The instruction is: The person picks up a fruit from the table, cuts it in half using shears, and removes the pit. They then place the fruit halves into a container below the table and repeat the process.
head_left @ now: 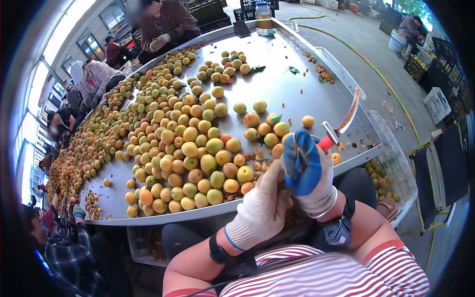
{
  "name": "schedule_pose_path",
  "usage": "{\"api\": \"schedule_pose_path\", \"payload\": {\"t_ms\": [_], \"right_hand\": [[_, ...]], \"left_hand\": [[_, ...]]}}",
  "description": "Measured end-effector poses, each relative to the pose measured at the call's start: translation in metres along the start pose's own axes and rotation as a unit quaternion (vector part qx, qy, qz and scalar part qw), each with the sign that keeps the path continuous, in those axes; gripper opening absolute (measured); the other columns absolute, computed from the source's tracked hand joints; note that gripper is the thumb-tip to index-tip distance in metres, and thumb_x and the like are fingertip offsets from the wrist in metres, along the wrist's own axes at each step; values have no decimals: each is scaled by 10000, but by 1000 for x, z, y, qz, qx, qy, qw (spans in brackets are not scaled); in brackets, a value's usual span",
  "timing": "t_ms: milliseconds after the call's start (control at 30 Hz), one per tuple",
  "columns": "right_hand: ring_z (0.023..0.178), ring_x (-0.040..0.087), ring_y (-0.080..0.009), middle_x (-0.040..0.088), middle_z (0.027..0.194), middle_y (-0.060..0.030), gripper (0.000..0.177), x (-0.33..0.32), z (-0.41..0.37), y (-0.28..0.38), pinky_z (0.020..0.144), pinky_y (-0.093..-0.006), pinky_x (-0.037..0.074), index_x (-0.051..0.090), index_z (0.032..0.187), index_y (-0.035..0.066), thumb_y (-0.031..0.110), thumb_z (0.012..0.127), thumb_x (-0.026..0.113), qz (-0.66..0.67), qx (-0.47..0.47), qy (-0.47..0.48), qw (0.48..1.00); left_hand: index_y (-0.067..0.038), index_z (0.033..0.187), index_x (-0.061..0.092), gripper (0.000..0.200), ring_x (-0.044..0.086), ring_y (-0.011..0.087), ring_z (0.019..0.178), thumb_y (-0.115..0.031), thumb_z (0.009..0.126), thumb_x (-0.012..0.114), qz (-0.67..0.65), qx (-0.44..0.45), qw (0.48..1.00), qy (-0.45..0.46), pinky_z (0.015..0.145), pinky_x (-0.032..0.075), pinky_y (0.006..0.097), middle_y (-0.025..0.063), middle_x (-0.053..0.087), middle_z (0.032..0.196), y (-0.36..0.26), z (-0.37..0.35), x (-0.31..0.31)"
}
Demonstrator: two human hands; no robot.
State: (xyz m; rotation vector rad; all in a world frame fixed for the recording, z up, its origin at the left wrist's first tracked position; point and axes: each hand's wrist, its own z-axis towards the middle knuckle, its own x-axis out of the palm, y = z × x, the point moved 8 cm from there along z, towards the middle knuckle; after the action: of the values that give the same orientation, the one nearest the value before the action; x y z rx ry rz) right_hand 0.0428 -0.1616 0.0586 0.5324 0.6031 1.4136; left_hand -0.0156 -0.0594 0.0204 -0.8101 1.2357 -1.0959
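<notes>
Many yellow-green and orange fruits [189, 149] lie on the metal table [277, 54]. My left hand [262, 210], in a white knit glove, is closed at the table's near edge, its fingertips against my right hand. What it holds, if anything, is hidden. My right hand [309, 173], in a white glove with a blue coated palm, is closed around the red handle [326, 143] of a knife. The curved blade [350, 115] points up and away to the right and looks stained. A lone fruit [337, 159] sits just right of this hand.
A clear plastic crate [405, 183] with fruits stands below the table's right edge. A folding chair [435, 168] is at the right. Other people sit along the table's left and far sides. A jar [262, 15] and dark phone [242, 28] lie at the far end.
</notes>
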Motion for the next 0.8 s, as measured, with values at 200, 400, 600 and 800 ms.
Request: {"api": "schedule_pose_path", "payload": {"t_ms": [200, 400, 600, 800], "right_hand": [[547, 441, -87, 485, 715, 7, 210, 27, -13, -69, 502, -240, 372, 547, 901, 74, 208, 1057, 504, 542, 424, -12, 726], [482, 475, -104, 424, 593, 8, 369, -8, 12, -74, 444, -235, 387, 549, 764, 75, 316, 1044, 536, 260, 364, -65, 892], [470, 468, -91, 421, 566, 1, 439, -21, 21, -78, 432, -239, 384, 589, 792, 37, 403, 1031, 551, 290, 365, -79, 881], [414, 505, -119, 542, 573, -32, 344, -29, 26, -92, 395, -258, 404, 629, 767, 39, 312, 970, 683, 335, 375, -110, 858]], "left_hand": [[0, 1367, 469, 432, 658, 435, 952, -48, 952, 579, 71, 9, 997, -36, 790, 550, 447, 265, 641, 1065, 24, 8, -5], [-88, 1275, 610, 343, 713, 332, 842, -213, 959, 655, 277, -61, 958, -49, 762, 559, 406, 174, 723, 956, 25, 30, -34], [-99, 1154, 613, 322, 707, 352, 792, -328, 938, 680, 336, -182, 924, -36, 674, 546, 443, 147, 718, 865, 37, 24, -58], [-60, 1019, 679, 186, 673, 210, 712, -216, 919, 696, 175, -117, 960, 183, 682, 529, 316, 88, 700, 813, 4, 8, -27]]}}
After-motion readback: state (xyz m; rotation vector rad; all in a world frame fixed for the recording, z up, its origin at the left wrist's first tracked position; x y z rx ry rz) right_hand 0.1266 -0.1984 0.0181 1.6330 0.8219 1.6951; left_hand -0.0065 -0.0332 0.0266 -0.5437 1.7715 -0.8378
